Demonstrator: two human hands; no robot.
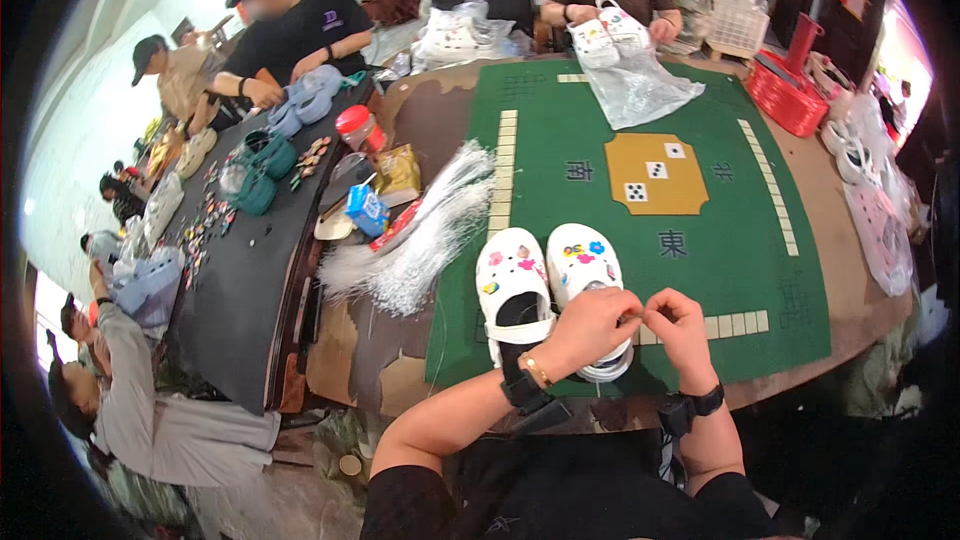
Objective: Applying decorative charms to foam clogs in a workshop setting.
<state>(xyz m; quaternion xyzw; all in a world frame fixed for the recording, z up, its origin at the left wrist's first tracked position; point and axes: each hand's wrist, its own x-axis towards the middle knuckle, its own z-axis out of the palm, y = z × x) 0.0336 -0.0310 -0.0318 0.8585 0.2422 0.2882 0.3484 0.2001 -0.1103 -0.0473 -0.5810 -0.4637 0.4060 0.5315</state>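
A pair of white clogs stands in front of me on a green printed mat (790, 310), toes pointing away. Coloured charms decorate the left clog (512, 265) and the right clog (580, 255). My left hand (595, 325) is over the heel part of the right clog, hiding much of it, with its fingers pinched. Just to its right, my right hand (680, 330) is closed in a pinch too, its fingertips nearly meeting the left ones. Whatever lies between the fingertips is too small to make out.
Left of the clogs lies a bundle of thin white strands (420, 240), beside a blue box (367, 210) and a red-lidded jar (360, 130). Across the table a person holds white clogs (610, 38) over a plastic bag (645, 95). A red basket (787, 90) stands far right.
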